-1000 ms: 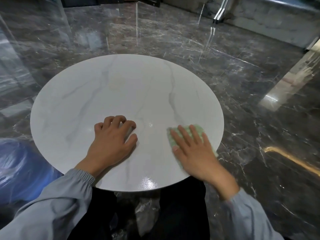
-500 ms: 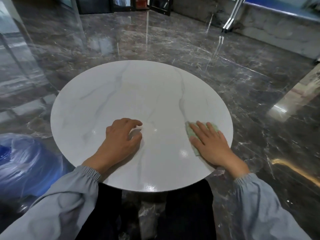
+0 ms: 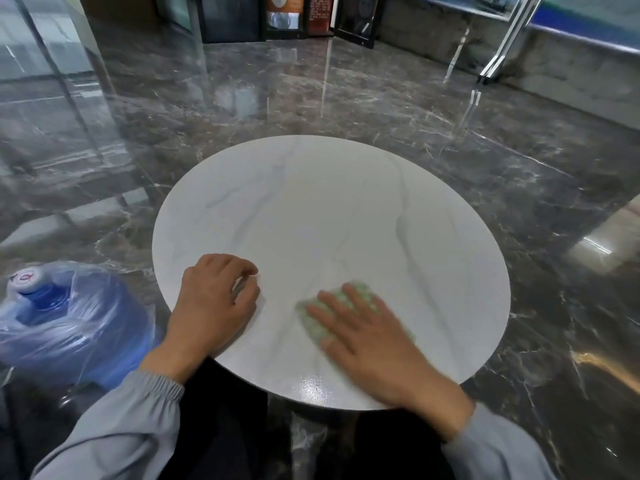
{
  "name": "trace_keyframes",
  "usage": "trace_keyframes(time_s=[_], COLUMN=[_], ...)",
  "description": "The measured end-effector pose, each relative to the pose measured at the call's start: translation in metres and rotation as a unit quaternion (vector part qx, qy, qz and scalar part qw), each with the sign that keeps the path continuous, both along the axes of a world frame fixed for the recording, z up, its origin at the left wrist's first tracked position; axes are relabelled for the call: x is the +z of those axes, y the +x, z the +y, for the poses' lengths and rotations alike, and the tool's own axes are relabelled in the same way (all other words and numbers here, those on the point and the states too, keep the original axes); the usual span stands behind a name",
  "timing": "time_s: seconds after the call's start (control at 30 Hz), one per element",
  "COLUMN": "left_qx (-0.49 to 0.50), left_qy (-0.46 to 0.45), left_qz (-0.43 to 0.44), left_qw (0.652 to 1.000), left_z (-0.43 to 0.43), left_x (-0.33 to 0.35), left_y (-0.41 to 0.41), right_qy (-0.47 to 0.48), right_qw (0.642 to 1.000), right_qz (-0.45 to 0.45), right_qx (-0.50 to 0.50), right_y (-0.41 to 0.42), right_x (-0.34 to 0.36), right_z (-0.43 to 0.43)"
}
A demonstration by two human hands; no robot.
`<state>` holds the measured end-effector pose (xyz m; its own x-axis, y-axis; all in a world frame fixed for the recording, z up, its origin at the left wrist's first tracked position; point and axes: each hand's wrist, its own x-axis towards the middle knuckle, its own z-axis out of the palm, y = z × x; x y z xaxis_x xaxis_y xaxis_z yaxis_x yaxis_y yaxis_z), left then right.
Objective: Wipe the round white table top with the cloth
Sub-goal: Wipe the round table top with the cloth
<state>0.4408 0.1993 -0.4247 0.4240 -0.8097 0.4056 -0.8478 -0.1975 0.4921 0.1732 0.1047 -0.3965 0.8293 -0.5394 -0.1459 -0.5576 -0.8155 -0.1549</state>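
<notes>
The right hand (image 3: 367, 337) lies flat, fingers straight, pressing a pale green cloth (image 3: 360, 293) onto the round white table top (image 3: 329, 220); the left hand (image 3: 211, 306) rests beside it, fingers curled, empty. The cloth looks soft, light and likely slippery on the gloss: press through its middle.

A commercial or office lobby, by the look: glossy dark grey veined marble floor (image 3: 363, 98), tall metal-framed glass panels (image 3: 45, 53) on the left, framed display boards (image 3: 320, 10) along the far wall. 1 blue plastic-wrapped water-cooler bottle (image 3: 59, 320) stands beside the round white marble-look table top (image 3: 329, 209).
</notes>
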Motion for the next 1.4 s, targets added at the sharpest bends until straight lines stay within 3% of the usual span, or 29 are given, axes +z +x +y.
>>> trace_keyframes(time_s=[0.07, 0.17, 0.23, 0.33, 0.43, 0.53, 0.7, 0.87, 0.93, 1.07, 1.2, 1.3, 1.4], left_qx=[0.002, 0.009, 0.012, 0.014, 0.01, 0.009, 0.007, 0.017, 0.022, 0.021, 0.046, 0.073, 0.09], left_qy=[-0.008, -0.008, -0.006, -0.014, -0.024, -0.027, -0.024, -0.025, -0.026, -0.071, -0.129, -0.171, -0.225], left_qz=[0.0, 0.001, -0.002, -0.005, -0.005, 0.005, 0.008, 0.023, 0.043, 0.087, 0.144, 0.175, 0.229], left_qw=[1.0, 1.0, 1.0, 1.0, 1.0, 1.0, 1.0, 0.999, 0.999, 0.993, 0.98, 0.967, 0.943], left_z=[0.0, -0.001, -0.002, -0.003, -0.003, -0.002, -0.002, -0.001, -0.001, 0.0, 0.005, 0.007, 0.009], left_x=[-0.001, -0.004, -0.005, -0.006, -0.006, -0.005, -0.007, -0.004, -0.004, -0.001, 0.003, 0.008, 0.011], left_y=[-0.001, -0.001, -0.001, 0.0, 0.0, 0.001, 0.002, 0.0, 0.0, 0.0, 0.0, 0.0, -0.001], right_qy=[-0.023, 0.014, 0.008, -0.036, 0.012, 0.018, -0.024, 0.014, 0.017, -0.028, 0.002, 0.012, -0.001], right_qw=[0.996, 0.976, 0.971, 0.994, 0.998, 0.995, 0.998, 0.964, 0.972, 0.999, 0.991, 0.99, 0.998], right_qz=[0.021, 0.032, 0.052, 0.058, 0.011, -0.001, 0.023, 0.044, 0.052, 0.036, 0.008, 0.003, 0.013], right_qx=[-0.083, -0.216, -0.234, -0.086, 0.064, 0.094, -0.053, -0.26, -0.229, -0.025, 0.134, 0.141, 0.062], right_y=[-0.011, -0.023, -0.011, 0.026, 0.049, 0.052, 0.034, 0.023, 0.046, 0.088, 0.095, 0.087, 0.082], right_x=[-0.001, 0.004, 0.003, -0.005, 0.001, 0.006, -0.008, -0.003, -0.001, -0.006, 0.0, 0.009, 0.008], right_z=[-0.051, -0.116, -0.123, -0.064, 0.014, 0.018, -0.102, -0.182, -0.162, -0.067, 0.01, -0.004, -0.056])
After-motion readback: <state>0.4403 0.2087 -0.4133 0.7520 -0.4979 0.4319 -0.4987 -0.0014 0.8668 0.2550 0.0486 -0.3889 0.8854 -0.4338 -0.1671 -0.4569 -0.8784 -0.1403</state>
